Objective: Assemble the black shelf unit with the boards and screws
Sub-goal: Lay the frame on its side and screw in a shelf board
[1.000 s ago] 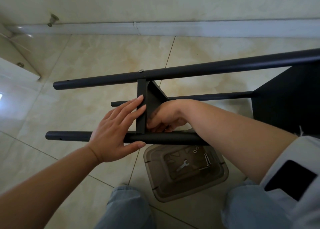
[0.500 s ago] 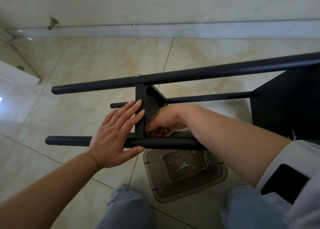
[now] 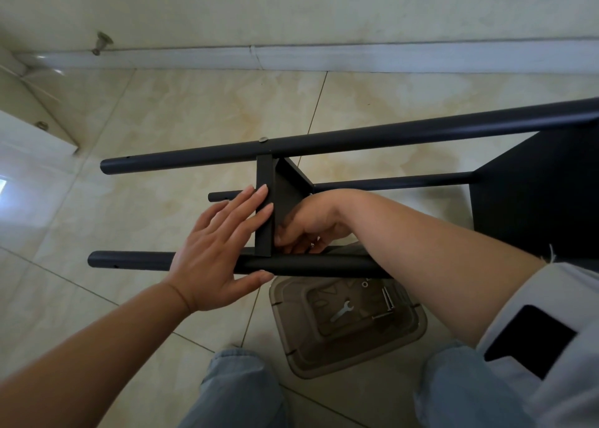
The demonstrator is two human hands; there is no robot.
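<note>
Pressing flat, left hand [image 3: 214,252] fingers spread against the board [image 3: 264,233]; right hand [image 3: 308,230] fingers curl behind it.

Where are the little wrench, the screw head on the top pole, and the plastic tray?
wrench [image 3: 341,311], head view, on its shank.
screw head [image 3: 263,139], head view, on its top.
plastic tray [image 3: 324,364], head view, on its near rim.
</note>
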